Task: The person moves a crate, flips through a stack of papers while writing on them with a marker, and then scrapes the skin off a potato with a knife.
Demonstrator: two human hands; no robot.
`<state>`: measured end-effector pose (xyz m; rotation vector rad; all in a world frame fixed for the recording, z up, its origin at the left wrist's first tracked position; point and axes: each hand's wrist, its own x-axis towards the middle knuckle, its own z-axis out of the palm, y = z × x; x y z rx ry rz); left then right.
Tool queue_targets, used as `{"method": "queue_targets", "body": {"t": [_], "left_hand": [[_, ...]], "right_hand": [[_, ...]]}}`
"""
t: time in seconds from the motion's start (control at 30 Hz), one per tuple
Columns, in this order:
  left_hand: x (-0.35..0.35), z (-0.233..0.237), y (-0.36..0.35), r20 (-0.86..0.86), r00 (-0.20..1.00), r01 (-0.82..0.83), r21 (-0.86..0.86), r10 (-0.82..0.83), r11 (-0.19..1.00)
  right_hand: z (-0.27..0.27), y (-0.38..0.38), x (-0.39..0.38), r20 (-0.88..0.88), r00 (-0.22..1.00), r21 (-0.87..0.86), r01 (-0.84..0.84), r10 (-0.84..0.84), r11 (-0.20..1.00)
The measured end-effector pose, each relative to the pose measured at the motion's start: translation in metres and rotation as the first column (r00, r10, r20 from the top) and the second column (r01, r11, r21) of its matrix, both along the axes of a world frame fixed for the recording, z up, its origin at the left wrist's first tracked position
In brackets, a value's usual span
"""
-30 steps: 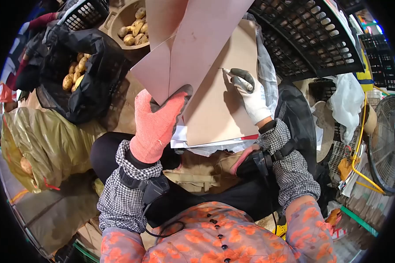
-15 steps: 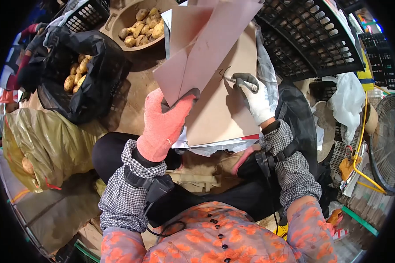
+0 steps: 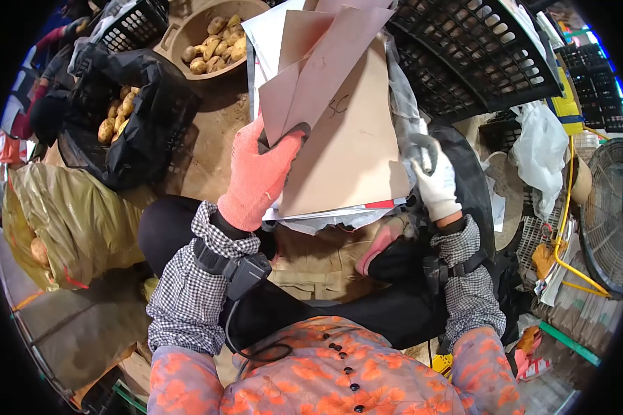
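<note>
My left hand [image 3: 259,169], in a coral glove with grey fingertips, is closed on the lower end of several pinkish-brown cardboard sheets [image 3: 318,69] fanned above the stack. Under them lies a large tan cardboard sheet [image 3: 346,159] on white papers, with a dark mark like "3C" near its upper middle. To the right of the stack is my right hand [image 3: 432,173], in a white glove with grey fingertips. Its fingers are curled around a thin marker [image 3: 422,128], which is blurred and points up.
Potatoes fill a tan basin [image 3: 180,52] and a black bag [image 3: 163,131] at upper left. A yellowish bag [image 3: 69,221] stands at left. Black crates [image 3: 464,62] are at upper right, with a fan [image 3: 606,214] farther right. Another person's arm [image 3: 41,90] shows at far left.
My right hand has moved right and down, off the tan sheet, with the marker. The dark mark now shows more strokes. My left hand still holds the pinkish sheets.
</note>
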<state>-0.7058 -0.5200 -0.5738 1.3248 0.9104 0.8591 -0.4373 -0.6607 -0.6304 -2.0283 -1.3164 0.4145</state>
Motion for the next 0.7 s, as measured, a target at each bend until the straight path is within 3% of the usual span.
{"method": "queue_targets", "body": {"t": [0.03,0.07,0.1,0.17,0.27,0.33,0.4,0.47,0.7], "left_hand": [[0.002,0.0,-0.002,0.006,1.0,0.0,-0.049,0.0,0.999],[0.004,0.001,-0.004,0.005,1.0,0.002,-0.047,-0.002,0.999],[0.007,0.001,-0.006,0.008,1.0,-0.017,-0.045,0.017,0.999],[0.009,0.003,-0.008,0.008,1.0,-0.029,-0.037,0.029,0.999],[0.011,0.004,-0.008,-0.018,0.999,-0.042,0.04,0.043,0.998],[0.009,-0.003,-0.005,0.064,0.996,-0.063,0.039,0.06,0.997],[0.006,0.0,-0.004,0.032,0.998,-0.051,-0.015,0.052,0.999],[0.004,0.003,-0.004,-0.043,0.998,-0.049,-0.079,0.045,0.996],[-0.004,0.003,0.0,-0.041,0.999,0.003,-0.038,-0.005,0.999]], "right_hand": [[0.002,-0.002,-0.006,0.003,0.999,-0.038,-0.035,0.035,0.999],[-0.011,0.0,-0.008,-0.111,0.992,0.119,-0.046,0.059,0.992],[-0.013,0.004,-0.011,-0.424,0.899,0.161,-0.048,0.113,0.986],[-0.008,0.015,-0.023,-0.69,0.711,0.22,0.023,0.138,0.975],[-0.004,0.043,-0.031,-0.667,0.738,0.127,-0.021,0.101,0.992],[-0.022,0.057,-0.033,-0.655,0.745,0.146,-0.034,0.122,0.989],[-0.032,0.066,-0.035,-0.642,0.755,0.14,-0.055,0.133,0.989],[-0.041,0.076,-0.038,-0.744,0.641,0.208,-0.041,0.185,0.977],[-0.045,0.083,-0.043,-0.717,0.689,0.117,-0.033,0.107,0.993]]}}
